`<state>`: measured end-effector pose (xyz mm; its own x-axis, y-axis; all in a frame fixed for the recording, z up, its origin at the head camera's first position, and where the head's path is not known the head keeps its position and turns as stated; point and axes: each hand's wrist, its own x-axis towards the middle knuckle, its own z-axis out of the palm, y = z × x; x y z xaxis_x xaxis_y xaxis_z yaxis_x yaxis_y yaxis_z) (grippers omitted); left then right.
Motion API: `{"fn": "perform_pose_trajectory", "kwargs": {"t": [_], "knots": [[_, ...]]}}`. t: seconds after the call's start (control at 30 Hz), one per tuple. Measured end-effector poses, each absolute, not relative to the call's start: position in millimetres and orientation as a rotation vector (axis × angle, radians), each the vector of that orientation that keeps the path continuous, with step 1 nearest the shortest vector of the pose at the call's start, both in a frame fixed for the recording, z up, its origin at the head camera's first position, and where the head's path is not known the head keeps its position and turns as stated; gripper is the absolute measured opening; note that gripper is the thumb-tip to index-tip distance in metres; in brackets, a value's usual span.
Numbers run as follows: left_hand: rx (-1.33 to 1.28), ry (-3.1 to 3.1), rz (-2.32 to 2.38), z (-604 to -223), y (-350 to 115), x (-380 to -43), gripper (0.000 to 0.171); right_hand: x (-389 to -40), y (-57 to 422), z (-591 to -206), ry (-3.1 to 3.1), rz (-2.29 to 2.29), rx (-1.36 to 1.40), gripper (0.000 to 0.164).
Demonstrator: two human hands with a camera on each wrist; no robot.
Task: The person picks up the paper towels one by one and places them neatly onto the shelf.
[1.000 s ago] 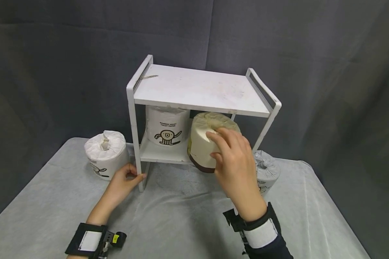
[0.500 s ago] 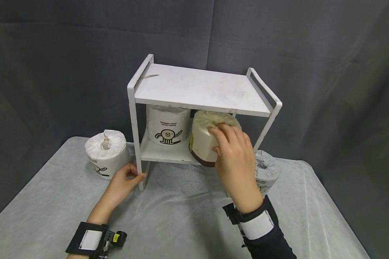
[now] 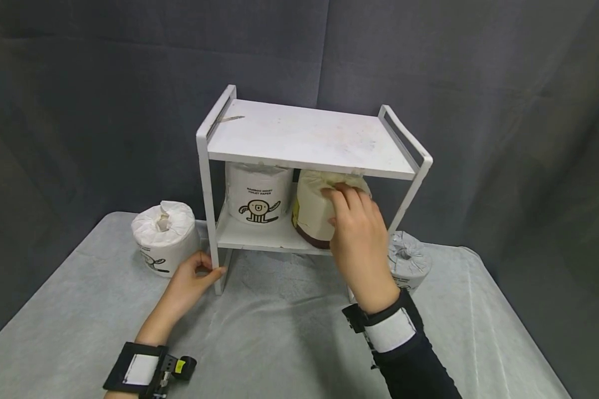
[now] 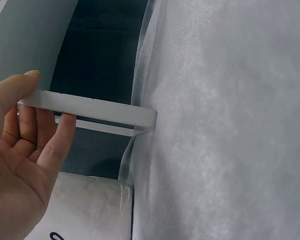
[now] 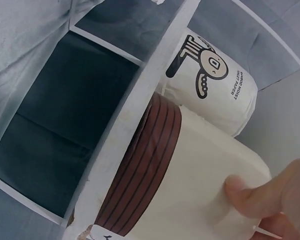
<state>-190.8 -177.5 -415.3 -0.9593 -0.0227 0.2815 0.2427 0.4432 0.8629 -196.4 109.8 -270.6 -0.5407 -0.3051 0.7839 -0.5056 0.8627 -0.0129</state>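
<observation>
My left hand [image 3: 188,280] pinches the left front leg of a white two-tier shelf rack [image 3: 304,136]. In the left wrist view, the thumb lies on one side of that leg [image 4: 97,107] and the fingers on the other. A cream toilet roll [image 3: 313,213] with a brown band at its base sits at the right part of the lower tier, under the top board. My right hand [image 3: 360,241] grips it from the front right; its thumb presses the wrapper in the right wrist view. Beside it on the left stands a white toilet roll [image 3: 258,194] printed with a cartoon figure.
Another white wrapped roll [image 3: 165,238] stands on the grey cloth left of the rack. Behind my right wrist, a further roll [image 3: 408,260] stands at the rack's right. A dark curtain [image 3: 504,138] hangs behind.
My right hand has pushed the cream roll farther back onto the lower tier, and its base has risen in view to the shelf's front edge. The left hand keeps its grip on the leg.
</observation>
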Motion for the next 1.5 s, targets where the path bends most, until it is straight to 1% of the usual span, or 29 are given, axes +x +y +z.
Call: {"fn": "perform_pose_trajectory", "kwargs": {"t": [0.43, 0.57, 0.67, 0.87, 0.97, 1.03, 1.17, 1.23, 1.4, 1.5], "knots": [[-0.179, -2.463, -1.511, -417.2, -177.3, -193.2, 0.016, -202.3, 109.4, -269.7, -2.231, 0.222, 0.531, 0.046], [-0.184, -2.465, -1.513, -416.2, -177.6, -192.9, 0.016, -200.5, 107.1, -266.6, -2.244, 0.206, 0.516, 0.039], [-0.187, -2.461, -1.51, -415.3, -178.3, -193.4, 0.017, -199.4, 101.9, -261.9, -2.247, 0.194, 0.504, 0.033], [-0.176, -2.466, -1.516, -415.6, -178.3, -193.9, 0.017, -203.1, 84.3, -253.7, -2.245, 0.158, 0.497, 0.035], [-0.174, -2.461, -1.526, -417.1, -177.6, -193.4, 0.016, -208.2, 75.9, -251.1, -2.233, 0.162, 0.487, 0.031], [-0.187, -2.451, -1.532, -417.8, -177.1, -192.9, 0.017, -212.4, 71.2, -249.2, -2.234, 0.174, 0.467, 0.025], [-0.201, -2.424, -1.552, -417.0, -175.7, -192.1, 0.017, -219.6, 64.9, -244.9, -2.262, 0.183, 0.423, 0.021], [-0.196, -2.419, -1.56, -417.2, -175.1, -191.8, 0.018, -221.6, 63.2, -244.9, -2.279, 0.165, 0.406, 0.025], [-0.176, -2.434, -1.552, -418.5, -176.0, -191.2, 0.017, -226.0, 59.8, -251.0, -2.259, 0.079, 0.397, 0.042], [-0.17, -2.44, -1.534, -417.7, -177.0, -191.5, 0.017, -228.9, 57.6, -253.1, -2.231, 0.045, 0.402, 0.045]]}}
